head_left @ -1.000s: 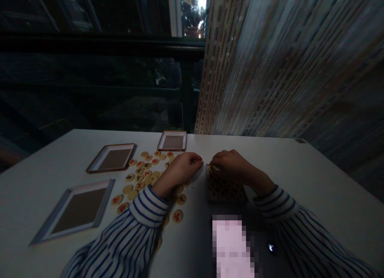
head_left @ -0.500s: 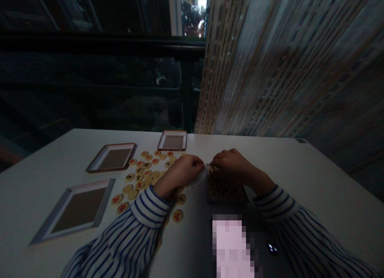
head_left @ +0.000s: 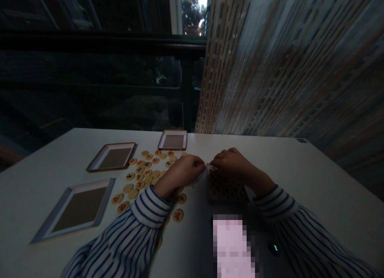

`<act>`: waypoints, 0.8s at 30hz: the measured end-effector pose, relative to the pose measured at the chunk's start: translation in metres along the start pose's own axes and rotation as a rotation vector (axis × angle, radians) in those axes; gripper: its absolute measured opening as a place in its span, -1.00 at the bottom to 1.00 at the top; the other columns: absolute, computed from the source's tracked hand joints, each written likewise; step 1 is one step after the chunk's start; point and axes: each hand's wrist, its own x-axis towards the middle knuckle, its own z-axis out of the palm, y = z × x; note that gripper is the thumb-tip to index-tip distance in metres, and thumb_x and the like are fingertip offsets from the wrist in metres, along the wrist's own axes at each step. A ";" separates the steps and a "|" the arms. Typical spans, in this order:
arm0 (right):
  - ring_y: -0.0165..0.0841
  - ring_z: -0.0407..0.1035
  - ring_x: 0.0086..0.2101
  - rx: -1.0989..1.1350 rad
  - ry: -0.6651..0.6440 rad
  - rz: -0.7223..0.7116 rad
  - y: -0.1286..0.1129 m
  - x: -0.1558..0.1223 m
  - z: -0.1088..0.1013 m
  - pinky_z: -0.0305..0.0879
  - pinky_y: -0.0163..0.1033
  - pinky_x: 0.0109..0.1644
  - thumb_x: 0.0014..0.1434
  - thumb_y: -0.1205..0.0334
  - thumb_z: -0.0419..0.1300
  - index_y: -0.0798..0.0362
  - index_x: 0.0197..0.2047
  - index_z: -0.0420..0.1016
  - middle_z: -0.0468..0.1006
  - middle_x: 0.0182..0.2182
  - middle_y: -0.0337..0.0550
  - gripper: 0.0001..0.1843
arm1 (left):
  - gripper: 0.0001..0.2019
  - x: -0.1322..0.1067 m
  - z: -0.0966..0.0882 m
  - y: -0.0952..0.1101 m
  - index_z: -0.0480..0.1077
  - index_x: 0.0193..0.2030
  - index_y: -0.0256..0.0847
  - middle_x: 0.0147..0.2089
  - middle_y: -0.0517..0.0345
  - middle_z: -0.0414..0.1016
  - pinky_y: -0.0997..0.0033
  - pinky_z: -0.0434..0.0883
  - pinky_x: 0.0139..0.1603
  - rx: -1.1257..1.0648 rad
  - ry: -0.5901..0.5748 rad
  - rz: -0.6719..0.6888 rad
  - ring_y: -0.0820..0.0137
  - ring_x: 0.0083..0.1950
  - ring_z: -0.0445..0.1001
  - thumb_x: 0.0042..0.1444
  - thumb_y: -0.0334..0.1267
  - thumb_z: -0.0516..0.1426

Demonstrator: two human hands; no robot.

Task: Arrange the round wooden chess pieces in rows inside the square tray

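Note:
Round wooden xiangqi pieces point(head_left: 148, 172) with red and black characters lie scattered on the white table. My left hand point(head_left: 186, 170) reaches over their right side, fingers curled in a pinch beside the box's far left corner; what is in the pinch, if anything, is hidden. To its right stands a small open box point(head_left: 226, 200) filled with round pieces in rows. My right hand point(head_left: 229, 162) is over the far part of that box, fingers bent down and closed on a xiangqi piece point(head_left: 213, 168) at the far left corner. The hand covers part of the box.
Three shallow trays or lids stand left and behind the pieces: a grey-edged one point(head_left: 82, 208), a brown-rimmed one point(head_left: 112, 157) and a smaller one point(head_left: 173, 140). A phone with a blurred screen point(head_left: 234, 246) and a small dark object with a green light point(head_left: 274, 248) are in front.
Both hands stay almost in place. At my right fingertips the piece shows a little more clearly. The light on the small dark object turns from white to green.

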 end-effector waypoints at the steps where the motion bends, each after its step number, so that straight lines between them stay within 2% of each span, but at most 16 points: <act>1: -0.27 0.32 -0.19 -0.003 0.001 0.001 0.000 0.000 0.000 0.02 -0.17 -0.19 0.11 0.19 0.10 -0.08 -0.14 0.45 0.52 -0.25 -0.16 -0.78 | -0.70 0.000 0.001 -0.001 0.48 -0.34 -0.24 -0.37 0.08 0.52 0.45 0.19 -0.40 0.005 -0.003 0.005 0.39 -0.37 0.39 0.07 -0.19 -0.05; 8: -0.27 0.32 -0.19 0.005 0.007 0.000 -0.002 0.001 0.000 0.00 -0.16 -0.17 0.13 0.21 0.07 -0.02 -0.17 0.44 0.52 -0.25 -0.14 -0.80 | -0.70 0.001 0.003 -0.004 0.48 -0.35 -0.26 -0.39 0.07 0.50 0.45 0.19 -0.40 0.015 -0.009 0.039 0.39 -0.37 0.38 0.07 -0.19 -0.05; 17: -0.27 0.33 -0.19 0.029 -0.021 0.019 -0.003 0.003 -0.001 0.01 -0.16 -0.15 0.16 0.20 0.04 -0.01 -0.20 0.44 0.52 -0.24 -0.14 -0.81 | -0.69 -0.001 0.000 0.000 0.48 -0.34 -0.29 -0.42 0.08 0.48 0.47 0.16 -0.43 0.024 -0.014 0.000 0.41 -0.40 0.35 0.06 -0.19 -0.04; 24: -0.27 0.33 -0.18 0.014 -0.045 -0.004 -0.003 0.003 -0.005 0.01 -0.15 -0.14 0.15 0.20 0.06 -0.06 -0.15 0.45 0.52 -0.21 -0.13 -0.78 | -0.68 -0.001 0.000 0.000 0.48 -0.26 -0.26 -0.35 0.07 0.51 0.46 0.19 -0.41 0.006 -0.013 0.008 0.39 -0.37 0.38 0.07 -0.16 -0.03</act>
